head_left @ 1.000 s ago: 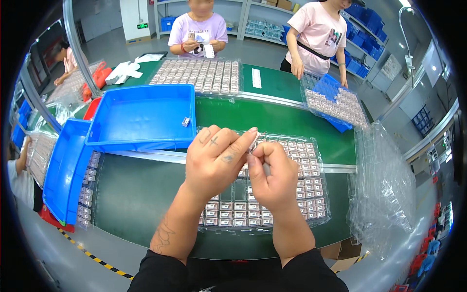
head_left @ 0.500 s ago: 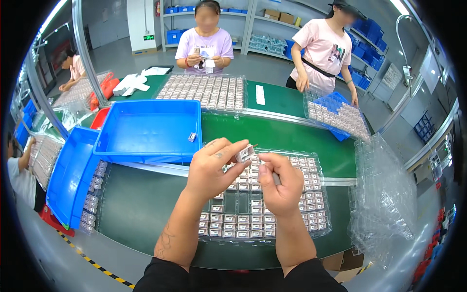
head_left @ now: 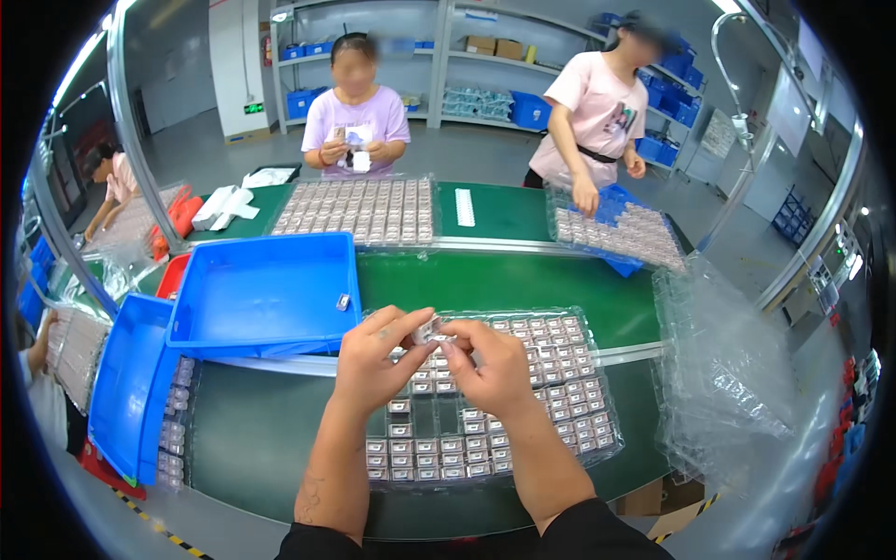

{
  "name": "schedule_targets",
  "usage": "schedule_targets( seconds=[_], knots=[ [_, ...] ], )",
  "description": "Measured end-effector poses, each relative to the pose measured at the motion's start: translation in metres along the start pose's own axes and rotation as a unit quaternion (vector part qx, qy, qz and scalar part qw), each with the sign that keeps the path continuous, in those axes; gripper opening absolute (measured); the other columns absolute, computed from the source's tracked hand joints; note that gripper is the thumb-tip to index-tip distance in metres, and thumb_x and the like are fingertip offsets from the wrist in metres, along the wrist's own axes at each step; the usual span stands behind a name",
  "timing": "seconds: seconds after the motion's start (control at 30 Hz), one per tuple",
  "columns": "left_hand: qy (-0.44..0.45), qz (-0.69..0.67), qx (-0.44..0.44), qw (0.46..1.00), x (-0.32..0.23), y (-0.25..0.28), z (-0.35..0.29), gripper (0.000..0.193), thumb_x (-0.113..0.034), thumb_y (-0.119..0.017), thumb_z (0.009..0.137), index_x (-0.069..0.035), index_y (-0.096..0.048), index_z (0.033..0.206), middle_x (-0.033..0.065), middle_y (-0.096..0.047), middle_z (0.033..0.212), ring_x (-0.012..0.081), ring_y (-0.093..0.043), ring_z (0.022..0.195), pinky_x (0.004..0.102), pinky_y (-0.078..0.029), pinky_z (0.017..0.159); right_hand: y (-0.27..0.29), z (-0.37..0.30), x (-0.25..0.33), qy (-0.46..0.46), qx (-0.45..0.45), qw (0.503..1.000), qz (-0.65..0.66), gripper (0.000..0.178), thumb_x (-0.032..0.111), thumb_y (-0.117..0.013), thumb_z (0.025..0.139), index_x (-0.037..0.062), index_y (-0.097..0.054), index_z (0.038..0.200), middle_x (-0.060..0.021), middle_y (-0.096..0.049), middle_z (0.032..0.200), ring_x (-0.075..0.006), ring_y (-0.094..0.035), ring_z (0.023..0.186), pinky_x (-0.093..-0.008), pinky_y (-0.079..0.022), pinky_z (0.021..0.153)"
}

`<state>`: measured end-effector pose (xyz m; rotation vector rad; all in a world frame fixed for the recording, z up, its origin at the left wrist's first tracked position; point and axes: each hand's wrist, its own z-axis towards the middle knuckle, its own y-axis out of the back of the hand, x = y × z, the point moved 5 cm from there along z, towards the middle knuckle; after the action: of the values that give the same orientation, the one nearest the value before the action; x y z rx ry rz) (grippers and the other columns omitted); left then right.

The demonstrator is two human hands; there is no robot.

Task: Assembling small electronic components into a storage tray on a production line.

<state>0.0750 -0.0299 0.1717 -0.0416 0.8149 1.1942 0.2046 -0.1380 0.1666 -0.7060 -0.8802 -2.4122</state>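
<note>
Above the near workbench, my left hand (head_left: 378,359) pinches a small boxy part (head_left: 427,330), pale with a silvery face, between thumb and fingers. My right hand (head_left: 492,369) is closed too, its thumb and index finger on the part's right side. Fingers cover much of the part, so its details are hidden. Beneath both hands lies a clear plastic tray (head_left: 611,446) filled with rows of similar small parts. A few pockets near its middle left hold none, and my forearms hide some of the rows.
A large blue bin (head_left: 266,245) at left holds one small part (head_left: 343,301). Another blue bin (head_left: 126,383) leans beside it. Stacked clear trays (head_left: 723,373) stand at right. Across the green conveyor (head_left: 504,289), two people work at filled trays (head_left: 355,210).
The view has shifted, and both hands sit lower and further left in it. My right fingers have come onto the part. At far right, the co-worker's hand has moved over their tray.
</note>
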Motion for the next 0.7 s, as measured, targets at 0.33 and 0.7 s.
schedule_targets(
  seconds=[0.33, 0.7],
  knots=[
    [0.137, -0.004, -0.1, 0.986, 0.07, 0.038, -0.001, 0.036, -0.008, -0.08, 0.082, -0.002, -0.072, 0.117, 0.0126, -0.075, 0.094, 0.0175, -0.072, 0.077, 0.0289, -0.057, 0.071, 0.011, 0.005, -0.017, 0.015, 0.08, 0.997, -0.016, 0.024, 0.01, -0.071, 0.086, 0.0076, -0.071, 0.11, -0.0069, -0.07, 0.074, -0.0176, -0.065, 0.057, -0.0303, -0.052, 0.055],
    [0.261, 0.164, -0.089, 0.947, 0.151, 0.081, -0.042, 0.043, -0.022, -0.076, 0.087, -0.003, -0.068, 0.125, 0.0177, -0.074, 0.11, 0.0316, -0.071, 0.102, 0.0403, -0.055, 0.089, 0.027, 0.01, -0.021, -0.005, 0.058, 0.998, -0.03, 0.019, 0.007, -0.071, 0.086, 0.0022, -0.072, 0.104, -0.0102, -0.07, 0.075, -0.0198, -0.068, 0.064, -0.0305, -0.053, 0.06]
  ],
)
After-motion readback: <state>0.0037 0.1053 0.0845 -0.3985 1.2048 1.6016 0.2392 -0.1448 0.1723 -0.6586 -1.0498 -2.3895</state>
